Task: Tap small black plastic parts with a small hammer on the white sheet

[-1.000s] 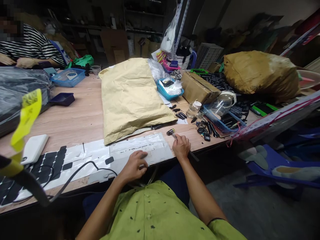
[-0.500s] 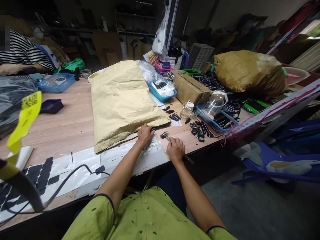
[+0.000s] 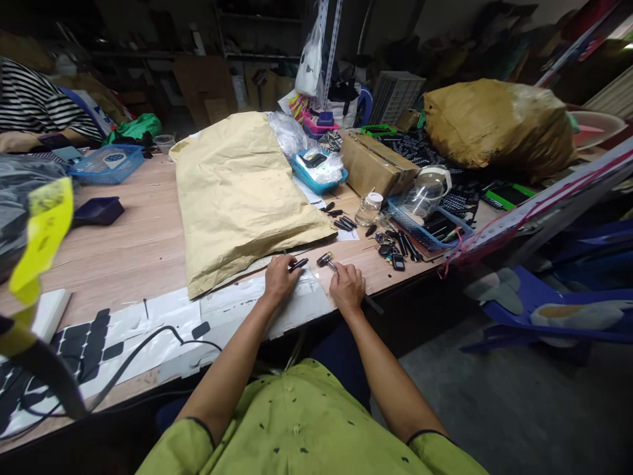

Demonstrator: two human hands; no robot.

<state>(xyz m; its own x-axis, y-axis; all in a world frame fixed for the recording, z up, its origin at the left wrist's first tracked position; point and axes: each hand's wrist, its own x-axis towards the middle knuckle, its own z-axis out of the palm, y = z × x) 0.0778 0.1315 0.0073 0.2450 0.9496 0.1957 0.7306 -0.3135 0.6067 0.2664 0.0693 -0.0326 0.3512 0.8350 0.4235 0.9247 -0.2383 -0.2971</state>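
My left hand (image 3: 280, 278) is closed on a small black pen-like piece (image 3: 299, 264), whose tip sticks out to the right past the fingers. It is just in front of a large tan paper sack (image 3: 242, 198), over a clear sheet (image 3: 257, 297) along the table's front edge. In my right hand (image 3: 347, 288) is a small hammer (image 3: 326, 260), gripped by its handle. The hammer's head points left and away from me, close to the black piece but apart from it. The handle's end (image 3: 374, 305) shows beyond the table edge.
Several black pieces (image 3: 345, 223) and a glass jar (image 3: 368, 210) stand behind my right hand. Keys and black parts (image 3: 395, 251) lie beside a blue basket (image 3: 430, 227). Black pads (image 3: 91, 343) and a cable (image 3: 133, 356) are at left. A co-worker in striped sleeves (image 3: 44, 105) is far left.
My left hand has drawn back a little from the sack's edge, and the black piece in it shows more plainly. My right hand keeps hold of the hammer, almost in place.
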